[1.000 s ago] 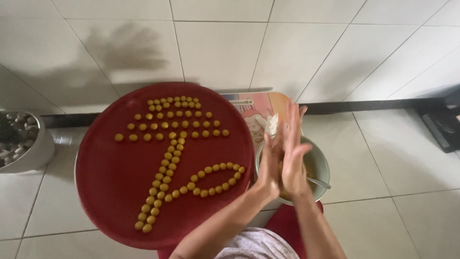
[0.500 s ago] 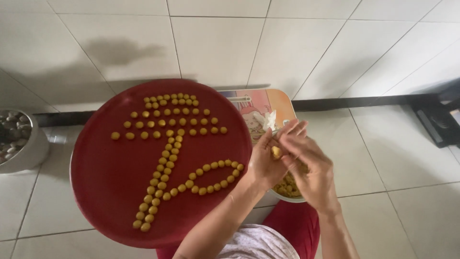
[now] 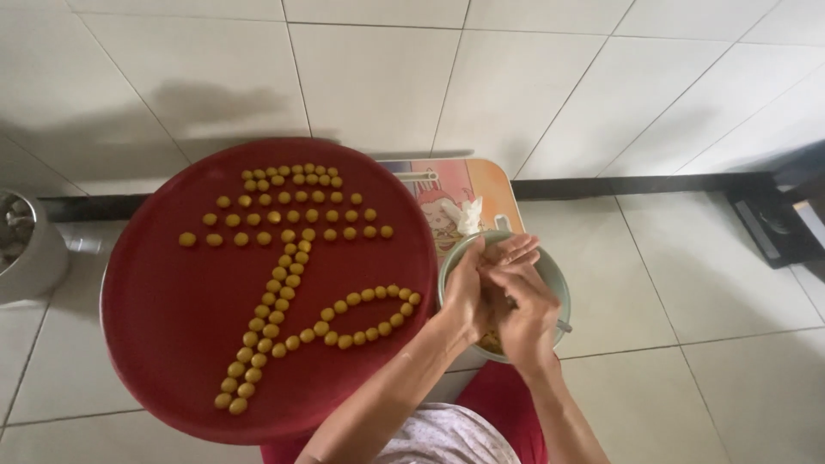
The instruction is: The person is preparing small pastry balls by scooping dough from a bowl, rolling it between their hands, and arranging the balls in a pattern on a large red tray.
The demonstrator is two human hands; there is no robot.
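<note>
**Red tray, yellow balls, hands over the bowl**

Head view. Red round tray (image 3: 172, 344) sits on a low stand over a white tiled floor (image 3: 687, 344). On it, many small yellow dough balls (image 3: 284, 258) lie in lines: a cluster of rows toward the far edge, a double line running diagonally down toward the near left, and a looped line branching to the right.

Just right of the tray, a pale green bowl (image 3: 550, 275) rests on a small board with a cartoon print (image 3: 447, 198); a scrap of white paper (image 3: 469, 215) lies at the bowl's far rim. A thin handle pokes out past the bowl's right rim.

Both hands are over the bowl. Left hand (image 3: 468, 288) and right hand (image 3: 524, 305) are pressed palm to palm, fingers (image 3: 516, 251) held together, mostly straight, pointing away and to the right. Whatever is between the palms cannot be seen. Yellow dough shows in the bowl beneath the wrists.

Far left, a grey metal container (image 3: 30, 249) stands on the floor. A dark strip runs along the base of the wall.
</note>
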